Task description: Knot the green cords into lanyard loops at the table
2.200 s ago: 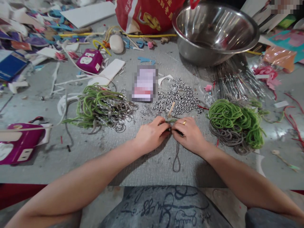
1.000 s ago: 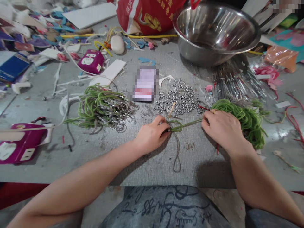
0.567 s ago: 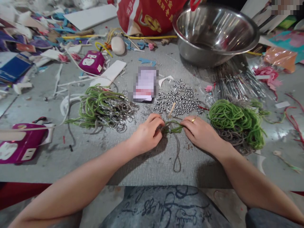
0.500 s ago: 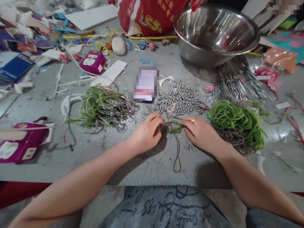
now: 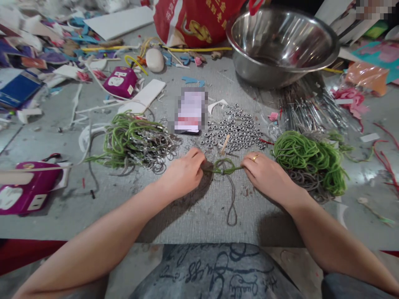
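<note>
My left hand and my right hand each pinch one end of a green cord stretched between them on the grey table. The cord carries a knot or loop at its middle. A grey cord loop hangs from that spot toward me. Just beyond lies a spread of small metal nuts with a short wooden stick on it. A pile of green and grey cords lies right of my right hand.
A heap of green cords with metal rings lies at the left. A steel bowl, a red bag and a bundle of metal wires stand at the back. Purple boxes and paper scraps litter the left side.
My right hand went to the cord pile and came back with a green cord. Both hands have since drawn apart, my left moving left, stretching the cord taut between them.
</note>
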The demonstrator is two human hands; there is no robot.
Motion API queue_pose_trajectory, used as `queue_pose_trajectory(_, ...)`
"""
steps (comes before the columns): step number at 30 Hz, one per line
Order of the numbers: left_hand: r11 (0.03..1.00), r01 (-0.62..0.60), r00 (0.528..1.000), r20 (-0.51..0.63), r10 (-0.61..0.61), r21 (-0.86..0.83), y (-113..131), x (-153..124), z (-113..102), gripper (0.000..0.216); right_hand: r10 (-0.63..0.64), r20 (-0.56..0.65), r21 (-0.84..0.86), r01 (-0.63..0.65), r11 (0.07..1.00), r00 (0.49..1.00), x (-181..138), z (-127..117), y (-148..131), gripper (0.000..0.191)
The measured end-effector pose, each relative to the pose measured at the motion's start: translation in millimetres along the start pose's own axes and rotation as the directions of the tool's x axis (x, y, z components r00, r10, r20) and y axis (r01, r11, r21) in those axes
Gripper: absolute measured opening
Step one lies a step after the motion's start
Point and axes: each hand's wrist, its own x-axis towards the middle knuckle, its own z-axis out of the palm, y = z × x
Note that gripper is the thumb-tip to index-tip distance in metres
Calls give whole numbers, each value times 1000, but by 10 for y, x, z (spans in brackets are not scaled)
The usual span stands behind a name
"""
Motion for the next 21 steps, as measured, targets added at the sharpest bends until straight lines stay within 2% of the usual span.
queue_pose_trajectory(9, 977, 63, 997, 38, -72, 204, -8, -7, -74, 21, 3, 18, -18, -2, 1000, 1000, -14, -6, 14, 16)
queue_pose_trajectory(15, 963, 28, 998, 39, -39, 266, -2, -27, -75, 20, -13, 1, -25, 13, 1000, 1000, -15, 0, 16, 18)
queue_pose_trajectory(18, 965, 6, 1000, 26, -13, 263, 3, -35, -81, 17, -20, -49, -17, 19, 1000, 999, -10, 3, 12, 18)
queue_pose_trajectory(21, 973, 9, 999, -39, 0, 231, 1, -35, -79, 16, -50, -169, 15, 54, 998, 984, -4, 6, -6, 18)
